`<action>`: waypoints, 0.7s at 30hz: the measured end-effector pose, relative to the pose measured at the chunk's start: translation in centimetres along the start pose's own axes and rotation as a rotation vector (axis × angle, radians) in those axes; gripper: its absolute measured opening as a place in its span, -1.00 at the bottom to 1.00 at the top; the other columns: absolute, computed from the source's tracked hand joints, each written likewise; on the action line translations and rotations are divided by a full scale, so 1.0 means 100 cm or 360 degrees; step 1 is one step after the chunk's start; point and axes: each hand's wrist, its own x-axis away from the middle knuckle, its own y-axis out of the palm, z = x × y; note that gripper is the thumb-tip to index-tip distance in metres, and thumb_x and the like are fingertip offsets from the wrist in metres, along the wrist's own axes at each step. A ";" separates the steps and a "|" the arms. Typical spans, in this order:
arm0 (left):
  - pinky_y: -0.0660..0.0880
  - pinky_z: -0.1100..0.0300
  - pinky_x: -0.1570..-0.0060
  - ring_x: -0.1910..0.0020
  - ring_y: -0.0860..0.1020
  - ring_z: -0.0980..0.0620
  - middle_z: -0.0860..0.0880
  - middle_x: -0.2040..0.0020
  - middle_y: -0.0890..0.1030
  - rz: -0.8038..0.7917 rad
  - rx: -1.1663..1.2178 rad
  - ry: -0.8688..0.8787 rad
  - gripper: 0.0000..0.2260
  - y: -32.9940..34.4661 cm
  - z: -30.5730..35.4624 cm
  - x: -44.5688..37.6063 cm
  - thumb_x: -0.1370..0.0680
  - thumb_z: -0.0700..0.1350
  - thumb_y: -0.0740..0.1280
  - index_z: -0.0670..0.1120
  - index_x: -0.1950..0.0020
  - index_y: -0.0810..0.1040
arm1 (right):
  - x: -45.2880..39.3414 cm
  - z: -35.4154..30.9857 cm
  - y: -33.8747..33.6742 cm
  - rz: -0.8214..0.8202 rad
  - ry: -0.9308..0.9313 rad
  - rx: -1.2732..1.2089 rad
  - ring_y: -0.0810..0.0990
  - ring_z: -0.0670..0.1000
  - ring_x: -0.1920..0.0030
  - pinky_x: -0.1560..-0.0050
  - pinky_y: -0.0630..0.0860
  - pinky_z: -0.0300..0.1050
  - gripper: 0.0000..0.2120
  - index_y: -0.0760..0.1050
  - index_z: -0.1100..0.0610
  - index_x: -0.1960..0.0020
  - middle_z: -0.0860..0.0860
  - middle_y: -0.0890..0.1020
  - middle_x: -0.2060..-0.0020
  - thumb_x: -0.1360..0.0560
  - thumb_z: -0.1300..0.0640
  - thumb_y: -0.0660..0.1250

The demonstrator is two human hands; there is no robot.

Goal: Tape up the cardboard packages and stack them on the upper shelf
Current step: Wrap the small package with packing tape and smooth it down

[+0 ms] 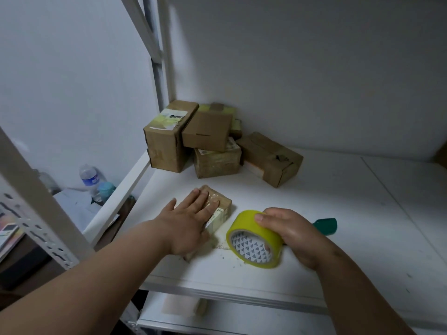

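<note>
Several boxes (212,139) already sit stacked at 12 o'clock, while the left hand (191,218) presses flat on one package (217,209) and the right hand (290,233) grips the tape (254,240), so taping remains.

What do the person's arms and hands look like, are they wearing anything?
Both hands, left and right, are bare, without gloves. No rings, watch or bracelets show. The forearms are uncovered right to the picture's lower edge, with no sleeves in view.

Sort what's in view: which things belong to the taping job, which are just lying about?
Job: small package under left hand; yellow tape roll in right hand; stacked cardboard packages; shelf.
Lying about: water bottle; green-handled tool.
</note>
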 end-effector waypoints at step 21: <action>0.54 0.21 -0.09 -0.17 0.56 0.02 0.02 -0.35 0.55 0.0152 0.1922 0.0112 -0.49 -0.012 -0.021 0.012 -0.67 -0.23 0.17 0.32 -0.46 0.32 | -0.012 -0.016 0.015 -0.0047 -0.0255 -0.0500 0.66 0.15 0.01 -0.14 0.53 0.08 -0.37 0.68 0.17 0.05 0.20 0.70 0.04 -0.11 -0.28 0.63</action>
